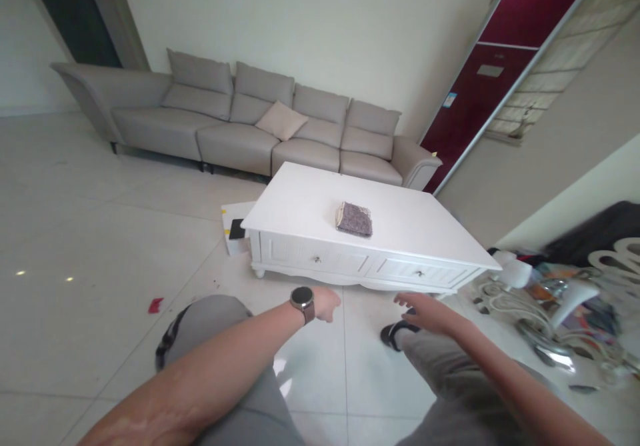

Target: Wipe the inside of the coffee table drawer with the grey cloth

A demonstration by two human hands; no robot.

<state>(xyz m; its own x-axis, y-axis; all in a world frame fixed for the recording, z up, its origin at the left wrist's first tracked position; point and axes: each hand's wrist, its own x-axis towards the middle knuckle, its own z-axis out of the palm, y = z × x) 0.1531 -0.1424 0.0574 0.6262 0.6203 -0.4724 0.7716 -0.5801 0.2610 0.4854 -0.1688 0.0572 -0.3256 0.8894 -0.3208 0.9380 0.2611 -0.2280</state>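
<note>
My left hand point(326, 303), with a round-faced watch point(302, 297) on its wrist, hovers in front of the white coffee table point(300, 196). Its fingers are loosely bent, a little apart from the thumb, and nothing shows in them. To the right, my right hand point(424, 311) is held out with spread fingers and no object in it. Both hands are below the level of the drawer fronts and apart from them. A folded, fuzzy grey-purple cloth point(355, 220) lies on the tabletop, beyond both hands.
A long grey sofa point(240, 143) with a beige cushion point(281, 121) stands behind the table. A white box point(235, 243) sits at its left end. Lamp parts point(565, 306) and other clutter cover the floor at right. A red scrap point(155, 305) lies on the tiles.
</note>
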